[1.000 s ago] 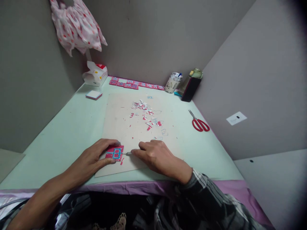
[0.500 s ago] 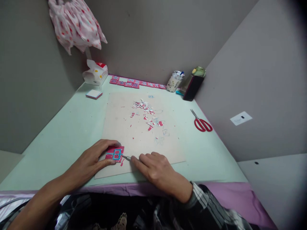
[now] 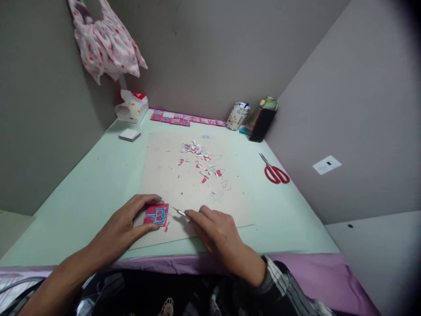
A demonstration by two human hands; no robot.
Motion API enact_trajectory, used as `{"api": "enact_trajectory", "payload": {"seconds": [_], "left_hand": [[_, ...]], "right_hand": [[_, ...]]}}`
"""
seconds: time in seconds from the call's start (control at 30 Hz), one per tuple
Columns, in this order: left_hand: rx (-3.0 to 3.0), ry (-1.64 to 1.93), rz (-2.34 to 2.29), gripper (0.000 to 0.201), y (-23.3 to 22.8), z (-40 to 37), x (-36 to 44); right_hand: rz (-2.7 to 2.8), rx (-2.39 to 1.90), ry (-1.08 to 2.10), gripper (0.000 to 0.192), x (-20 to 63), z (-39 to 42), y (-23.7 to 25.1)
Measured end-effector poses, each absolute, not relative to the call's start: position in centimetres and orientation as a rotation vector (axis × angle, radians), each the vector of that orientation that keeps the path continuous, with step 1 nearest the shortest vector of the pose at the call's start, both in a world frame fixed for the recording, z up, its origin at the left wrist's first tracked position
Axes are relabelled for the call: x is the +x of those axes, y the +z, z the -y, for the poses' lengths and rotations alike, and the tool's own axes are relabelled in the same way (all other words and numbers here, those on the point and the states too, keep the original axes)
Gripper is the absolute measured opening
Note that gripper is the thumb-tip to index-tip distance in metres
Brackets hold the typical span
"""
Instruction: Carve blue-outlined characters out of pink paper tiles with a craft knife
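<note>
My left hand pinches a small red paper square between thumb and fingers, at its upper and lower edges. Blue lines and pale cuts form a character on the square, which lies flat on a beige board. In my right hand is a thin craft knife, held like a pen. Its tip points up and left, just right of the square and apart from it. A red sliver lies below the square's right corner. Red and white paper scraps are heaped farther up the board.
Red-handled scissors lie at the right. A stack of paper squares sits at the left, near a white box. Several red squares line the back edge, beside a pen cup and a dark phone-like slab.
My right hand has lifted the craft knife tip off the square and moved it slightly right and up. My left hand still holds the square. The view has tilted slightly.
</note>
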State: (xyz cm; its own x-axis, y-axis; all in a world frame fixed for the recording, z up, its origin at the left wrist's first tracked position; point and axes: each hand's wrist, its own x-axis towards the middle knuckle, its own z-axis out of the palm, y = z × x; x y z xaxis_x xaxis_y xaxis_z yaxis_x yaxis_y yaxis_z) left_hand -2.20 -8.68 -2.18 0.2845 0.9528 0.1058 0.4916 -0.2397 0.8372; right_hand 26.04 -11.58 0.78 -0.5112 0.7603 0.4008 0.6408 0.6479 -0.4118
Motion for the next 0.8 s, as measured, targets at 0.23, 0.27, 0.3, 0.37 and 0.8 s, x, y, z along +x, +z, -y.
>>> {"api": "enact_trajectory", "payload": {"seconds": [0.23, 0.27, 0.3, 0.37, 0.8], "left_hand": [[1.853, 1.117, -1.433, 0.061, -2.2, 11.0, -0.5], [1.882, 1.145, -1.426, 0.06, -2.2, 11.2, -0.2], [1.912, 1.168, -1.424, 0.059, -2.2, 11.4, 0.0], [1.967, 1.201, -1.427, 0.057, -2.2, 11.6, 0.4], [2.223, 1.208, -1.361, 0.044, -1.5, 11.7, 1.2]], "right_hand": [[1.356, -1.166, 1.453, 0.026, 22.7, 10.7, 1.5], [1.29, -1.18, 1.509, 0.027, 22.2, 10.5, 1.6], [1.234, -1.188, 1.549, 0.028, 21.8, 10.3, 1.6], [1.161, -1.19, 1.598, 0.032, 21.2, 10.1, 1.6], [1.187, -1.192, 1.497, 0.014, 20.7, 10.0, 1.0]]}}
